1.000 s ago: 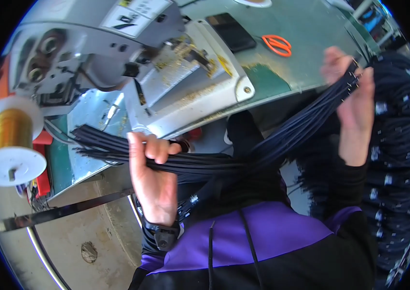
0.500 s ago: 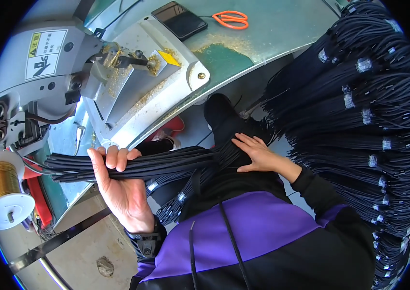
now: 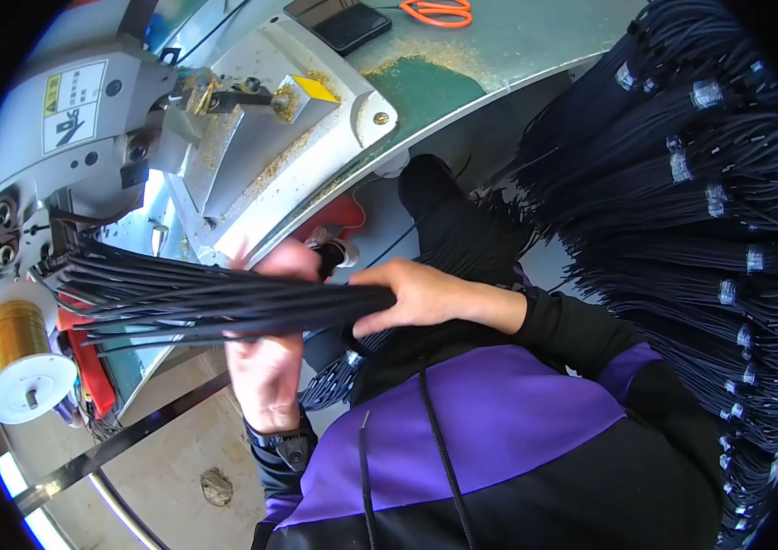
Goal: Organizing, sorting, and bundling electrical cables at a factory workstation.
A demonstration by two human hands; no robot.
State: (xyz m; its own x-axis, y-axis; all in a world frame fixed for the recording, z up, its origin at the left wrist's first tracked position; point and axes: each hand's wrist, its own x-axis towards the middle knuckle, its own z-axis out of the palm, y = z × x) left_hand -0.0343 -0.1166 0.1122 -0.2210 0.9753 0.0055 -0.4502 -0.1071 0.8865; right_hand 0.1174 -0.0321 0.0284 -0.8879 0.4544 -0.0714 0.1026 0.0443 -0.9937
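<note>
A thick bundle of black cords (image 3: 306, 305) lies across in front of me, its loose ends fanned out to the left. My right hand (image 3: 421, 295) is wrapped round the bundle's right end. My left hand (image 3: 265, 371) is behind the bundle near its middle, palm below it and fingertips showing above. Motion blurs those fingers, so their grip is unclear. More black cords with clear bands (image 3: 339, 376) hang below, over my lap. Left of the fanned ends stands a grey machine (image 3: 87, 110) with a spool of gold-coloured strip (image 3: 18, 330).
Many banded bundles of black cords (image 3: 682, 247) hang along the right side. A phone (image 3: 339, 23) and orange-handled scissors (image 3: 435, 13) lie on the green table (image 3: 536, 55). Gold-coloured scraps cover the machine's base (image 3: 297, 165). A metal bar (image 3: 123, 449) crosses at lower left.
My right hand has moved left from my lap and taken hold of the bundle's right end. My left hand's fingers, earlier curled round the cords, are now blurred behind them. The left ends have fanned out.
</note>
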